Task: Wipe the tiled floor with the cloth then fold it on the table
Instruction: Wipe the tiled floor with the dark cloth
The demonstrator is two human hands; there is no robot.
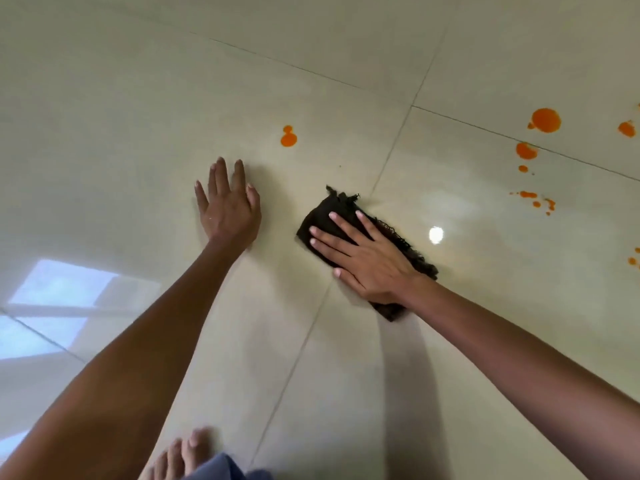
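- A person crouches over a glossy, cream tiled floor [138,133], both bare arms reaching forward and down from the camera.
- The right hand [367,261] lies flat on a dark cloth [332,206], fingers straight and slightly spread, palm pressing the fabric against the tiles; it curls round nothing.
- The cloth is bunched into a rough oblong with frayed edges. It lies on the floor across a grout line [298,358], and its far end pokes out beyond the fingertips.
- The left hand [227,206] rests palm-down on bare tile just beside the cloth, apart from it, fingers wide and straight, holding nothing.
- A double orange blot [288,136] sits on the tile ahead of the two hands, clear of both.
- Further orange splashes mark the floor to the right, well apart from the cloth: a large round one [545,120], a smaller one [526,150] below it, and a trail of fine drops [535,199] nearer the cloth.
- A bright point of reflected light [435,234] shines on the tile just right of the cloth, and a pale window reflection [59,292] spreads along the left edge.
- Bare toes [183,452] and a fold of blue fabric [221,469] show at the bottom of the view.
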